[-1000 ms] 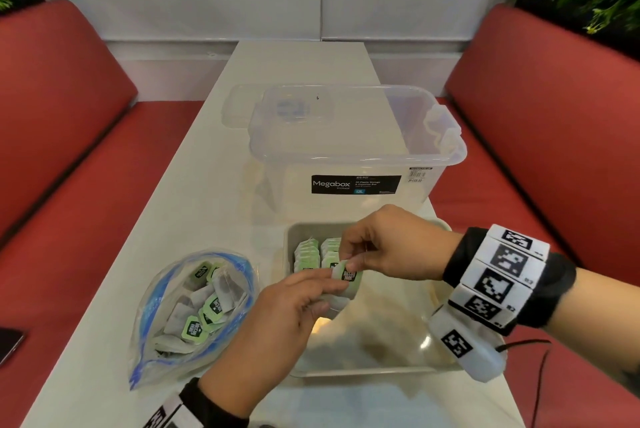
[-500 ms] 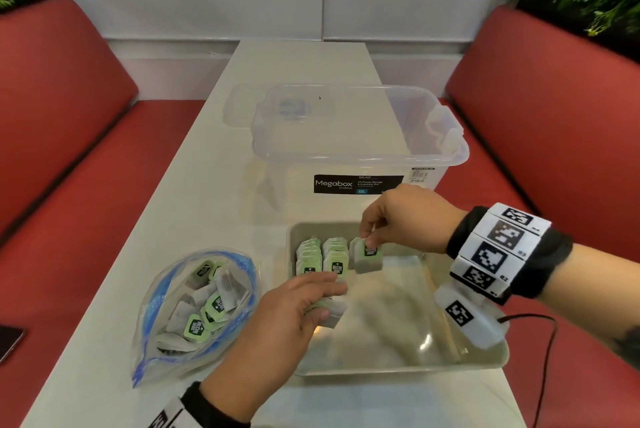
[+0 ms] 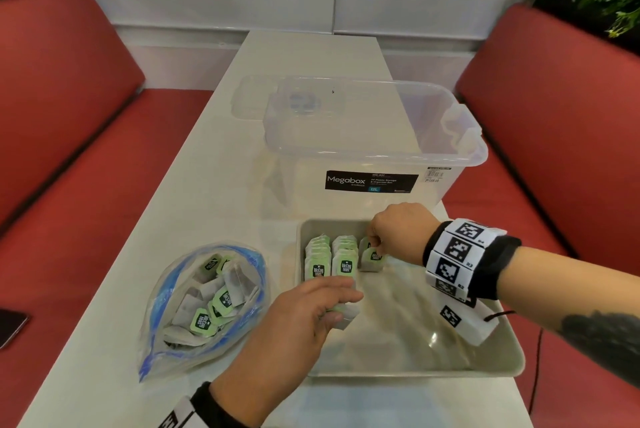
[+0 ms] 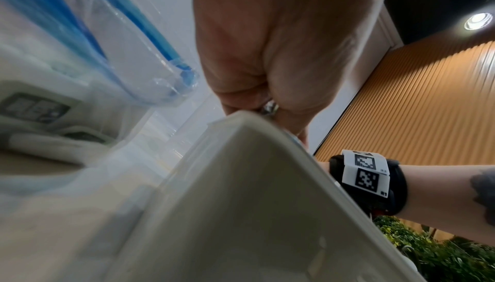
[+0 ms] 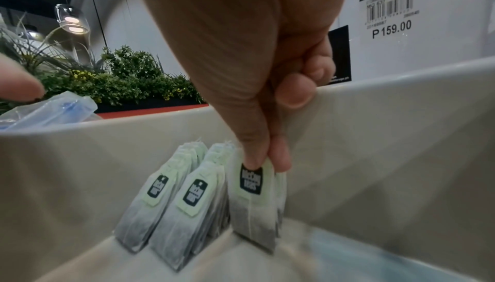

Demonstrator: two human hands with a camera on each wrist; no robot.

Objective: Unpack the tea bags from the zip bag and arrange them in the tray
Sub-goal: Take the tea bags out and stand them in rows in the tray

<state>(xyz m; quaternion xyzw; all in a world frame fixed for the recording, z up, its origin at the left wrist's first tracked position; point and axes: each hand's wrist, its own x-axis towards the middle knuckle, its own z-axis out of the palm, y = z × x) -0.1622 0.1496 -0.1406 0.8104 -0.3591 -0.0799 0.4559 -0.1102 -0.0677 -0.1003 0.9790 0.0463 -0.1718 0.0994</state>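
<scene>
A beige tray (image 3: 408, 373) lies on the white table, with two upright rows of green-tagged tea bags (image 3: 329, 261) at its far left corner. My right hand (image 3: 375, 249) pinches the top of one tea bag (image 3: 372, 260) and stands it beside the second row; the right wrist view shows the pinch (image 5: 263, 163) on that tea bag (image 5: 251, 202). My left hand (image 3: 341, 303) hovers over the tray's left side and holds a few tea bags (image 3: 346, 316) under its fingers. The open zip bag (image 3: 204, 303) with several more tea bags lies left of the tray.
A clear Megabox storage box (image 3: 374, 136) stands just behind the tray, its lid (image 3: 249, 101) lying beyond it. A dark phone (image 3: 10, 327) rests on the left red bench. Red benches flank the narrow table. A black cable (image 3: 533, 375) hangs at the right.
My right hand took one tea bag from the left hand and carried it to the tray's far side, setting it beside the second row. The left hand sank a little toward the tray.
</scene>
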